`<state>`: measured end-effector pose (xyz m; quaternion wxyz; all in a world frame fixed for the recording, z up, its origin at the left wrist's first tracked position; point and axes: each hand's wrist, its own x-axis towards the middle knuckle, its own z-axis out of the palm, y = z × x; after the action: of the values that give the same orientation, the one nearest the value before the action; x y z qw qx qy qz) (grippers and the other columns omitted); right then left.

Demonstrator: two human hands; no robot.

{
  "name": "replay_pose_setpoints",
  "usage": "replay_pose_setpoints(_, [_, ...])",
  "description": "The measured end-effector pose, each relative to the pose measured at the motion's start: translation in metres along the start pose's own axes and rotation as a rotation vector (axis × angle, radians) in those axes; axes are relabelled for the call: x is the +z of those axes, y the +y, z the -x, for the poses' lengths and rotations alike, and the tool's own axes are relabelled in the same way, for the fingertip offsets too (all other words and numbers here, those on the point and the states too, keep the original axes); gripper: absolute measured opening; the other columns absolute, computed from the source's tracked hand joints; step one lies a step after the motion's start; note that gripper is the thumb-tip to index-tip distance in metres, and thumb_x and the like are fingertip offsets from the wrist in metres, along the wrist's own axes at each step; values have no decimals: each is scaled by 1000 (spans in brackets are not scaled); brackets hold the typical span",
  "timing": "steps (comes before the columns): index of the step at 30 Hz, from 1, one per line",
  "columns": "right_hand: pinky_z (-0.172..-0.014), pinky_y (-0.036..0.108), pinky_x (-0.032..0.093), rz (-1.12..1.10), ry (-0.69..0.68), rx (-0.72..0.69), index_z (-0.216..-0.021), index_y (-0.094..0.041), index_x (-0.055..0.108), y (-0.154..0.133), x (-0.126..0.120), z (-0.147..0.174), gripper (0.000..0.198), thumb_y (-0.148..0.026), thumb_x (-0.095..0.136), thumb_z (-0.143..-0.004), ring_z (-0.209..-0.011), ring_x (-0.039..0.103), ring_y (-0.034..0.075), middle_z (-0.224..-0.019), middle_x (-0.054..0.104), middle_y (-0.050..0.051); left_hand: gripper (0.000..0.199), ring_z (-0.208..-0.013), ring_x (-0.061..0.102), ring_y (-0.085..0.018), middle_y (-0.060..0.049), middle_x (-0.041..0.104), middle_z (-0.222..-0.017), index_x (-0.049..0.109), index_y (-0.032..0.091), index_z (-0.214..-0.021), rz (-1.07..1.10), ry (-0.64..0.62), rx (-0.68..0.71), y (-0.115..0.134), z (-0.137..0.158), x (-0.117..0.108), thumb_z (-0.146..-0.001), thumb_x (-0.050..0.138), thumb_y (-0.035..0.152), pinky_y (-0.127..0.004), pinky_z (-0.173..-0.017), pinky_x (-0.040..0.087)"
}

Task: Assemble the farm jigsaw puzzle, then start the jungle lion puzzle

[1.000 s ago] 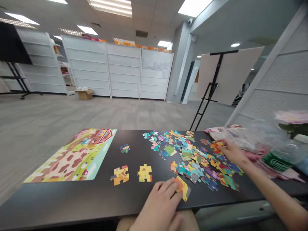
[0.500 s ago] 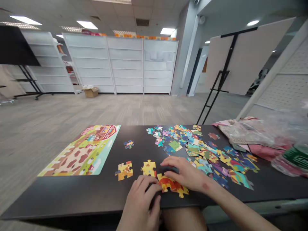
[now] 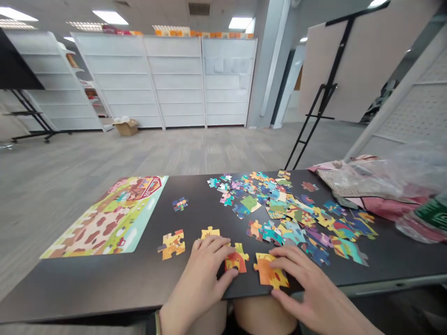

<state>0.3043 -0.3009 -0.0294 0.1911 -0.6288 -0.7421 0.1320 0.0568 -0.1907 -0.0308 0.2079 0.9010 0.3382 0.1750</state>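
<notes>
My left hand point(image 3: 206, 265) has its thumb and fingers on the left edge of a red and yellow puzzle piece point(image 3: 240, 258), which lies on the dark table. Its fingers partly cover a yellow puzzle piece point(image 3: 210, 231) just beyond. A short gap to the right lies an orange and yellow puzzle piece point(image 3: 266, 270); my right hand point(image 3: 303, 274) grips its right side between thumb and fingers. Left of my left hand is a yellow piece with an orange animal pattern point(image 3: 173, 244). A small dark multicoloured piece point(image 3: 179, 204) lies farther back.
A heap of loose puzzle pieces point(image 3: 289, 209) spreads over the table's right half. A printed farm picture sheet point(image 3: 108, 218) lies at the left. Plastic wrapping point(image 3: 387, 181) and a green-labelled bottle point(image 3: 433, 216) are at the right edge. An easel point(image 3: 319, 107) stands beyond the table.
The red and the orange pieces, side by side before, are now apart. My right hand has moved right and nearer with the orange piece. My left hand now covers more of the yellow piece.
</notes>
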Motion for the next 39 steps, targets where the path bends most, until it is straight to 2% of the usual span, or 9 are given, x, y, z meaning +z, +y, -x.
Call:
replay_pose_setpoints(5, [-108,47,49,-37,-25,-138,-114,-28,70,-5,7,0,29,-23,64,-86,-128,54,28,-135,61,9,30,-135,43,-29,0,51,-149,60,35,-124,-39,22,0,1,5,0,-97,55,24,-55,-108,40])
replay_pose_setpoints(9, [-108,49,49,-26,35,-181,-114,-29,71,-6,16,-3,31,-22,66,-84,-128,55,30,-133,63,9,38,-135,44,-28,-4,53,-147,58,32,-128,-32,74,-5,1,9,0,-94,50,16,-53,-108,40])
replay_pose_setpoints(15, [-108,51,50,0,144,-151,-109,-30,73,5,13,-4,24,-27,67,-86,-127,57,31,-131,65,8,38,-133,45,-28,0,57,-142,59,33,-126,-74,58,-38,-1,9,3,-94,51,16,-54,-107,41])
replay_pose_setpoints(19, [-111,58,43,19,95,-132,-108,-30,73,7,9,-8,22,-28,65,-87,-125,57,32,-130,65,8,41,-139,39,-29,0,50,-151,56,34,-132,-122,68,-44,-3,10,7,-95,50,18,-55,-109,39])
replay_pose_setpoints(23, [-111,60,42,23,100,-134,-110,-31,71,8,12,-10,23,-29,64,-88,-128,55,33,-135,62,8,48,-140,39,-29,-1,47,-153,50,35,-140,-130,66,-39,-5,11,9,-95,51,18,-54,-110,40])
replay_pose_setpoints(27, [-110,55,45,9,147,-132,-116,-28,67,12,17,-6,27,-29,63,-89,-133,52,32,-141,58,9,55,-140,40,-28,-7,48,-150,43,31,-146,-46,184,-87,-8,13,11,-94,48,14,-54,-112,39])
replay_pose_setpoints(31, [-111,55,45,-39,201,-127,-116,-27,65,15,19,-5,27,-23,58,-90,-132,53,31,-136,62,10,57,-137,42,-26,-9,49,-143,46,27,-139,119,322,-161,-13,13,10,-87,41,4,-52,-115,38])
replay_pose_setpoints(35, [-110,56,44,-77,255,-105,-114,-26,64,15,21,-7,29,-17,52,-88,-128,55,31,-130,65,10,61,-136,43,-26,-8,49,-140,48,29,-136,157,328,-175,-14,14,10,-83,39,0,-53,-115,38])
replay_pose_setpoints(39, [-112,55,43,-89,253,-94,-117,-24,62,14,22,-7,38,-13,50,-83,-129,55,31,-131,65,11,61,-134,44,-27,-8,51,-138,49,27,-134,158,322,-148,-15,14,11,-81,39,0,-53,-113,39])
